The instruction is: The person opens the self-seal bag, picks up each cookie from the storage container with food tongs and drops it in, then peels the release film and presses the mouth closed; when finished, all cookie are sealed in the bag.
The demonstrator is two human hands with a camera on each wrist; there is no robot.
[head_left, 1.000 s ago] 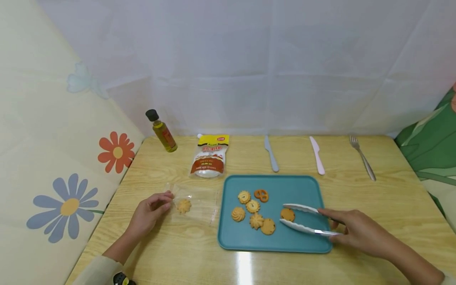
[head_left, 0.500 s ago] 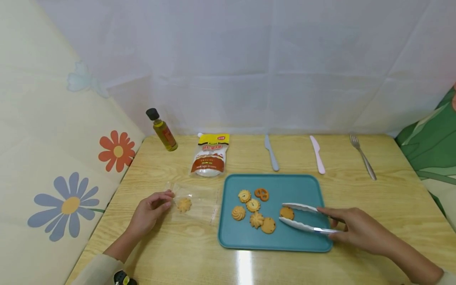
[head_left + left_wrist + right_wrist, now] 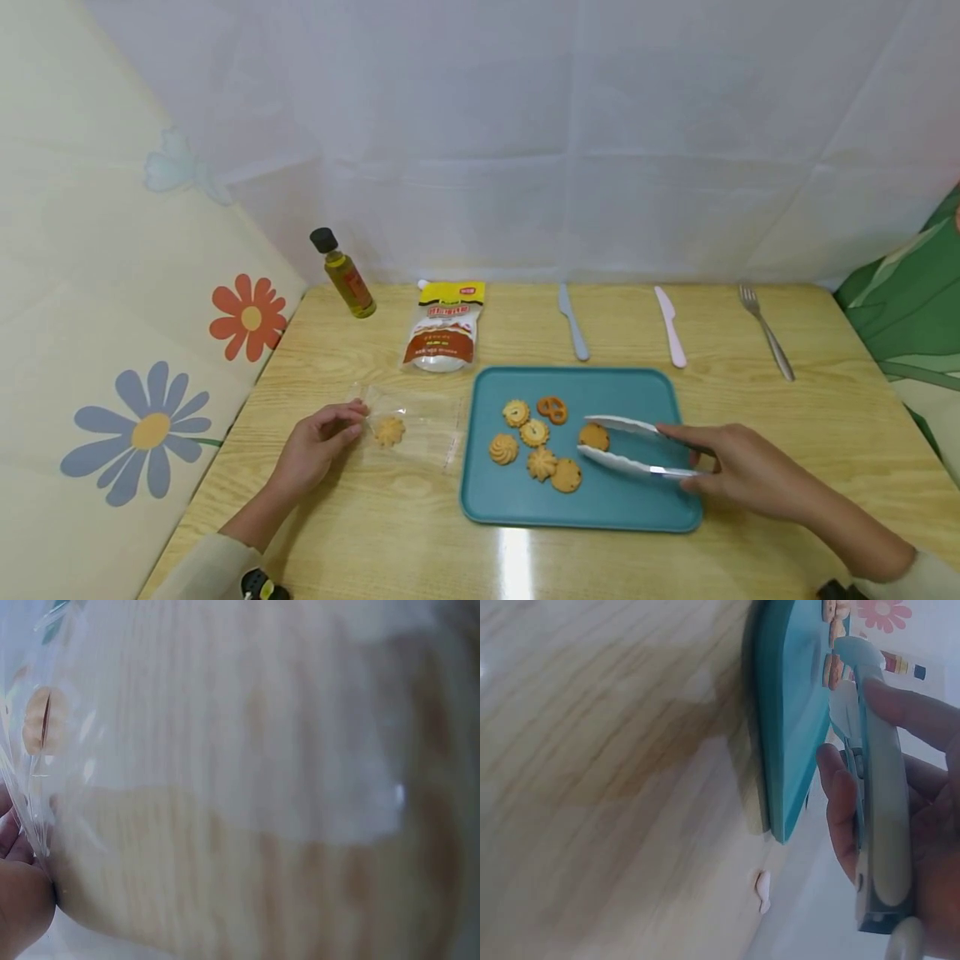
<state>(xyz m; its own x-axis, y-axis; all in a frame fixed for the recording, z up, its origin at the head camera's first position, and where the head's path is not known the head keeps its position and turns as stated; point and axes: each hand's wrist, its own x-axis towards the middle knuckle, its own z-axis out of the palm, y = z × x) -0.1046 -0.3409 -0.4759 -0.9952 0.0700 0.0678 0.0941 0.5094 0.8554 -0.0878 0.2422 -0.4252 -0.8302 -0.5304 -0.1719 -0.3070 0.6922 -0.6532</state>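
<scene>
My left hand (image 3: pixel 318 442) pinches the left edge of a clear plastic bag (image 3: pixel 431 425) lying on the table. Inside the bag is a star-shaped cookie (image 3: pixel 389 431); the left wrist view shows that cookie (image 3: pixel 46 721) edge-on through the plastic. On the other side, my right hand (image 3: pixel 757 471) grips a pair of tongs (image 3: pixel 626 464) over the teal tray (image 3: pixel 630 508). Between the tong tips sits a round cookie (image 3: pixel 595 437). The right wrist view has the tongs (image 3: pixel 885 795) held between thumb and fingers, tips towards the cookies.
Left on the tray are several cookies (image 3: pixel 535 432) and a pretzel (image 3: pixel 552 409). Behind it lie a grey-blue knife (image 3: pixel 574 323), a pink knife (image 3: pixel 671 327) and a fork (image 3: pixel 767 331). An oil bottle (image 3: pixel 350 283) and a yellow-topped pouch (image 3: pixel 444 327) stand at the back left.
The right hand and tongs have shifted left and slightly away from me, and the round cookie between the tips has moved with them. My left hand stays at the bag.
</scene>
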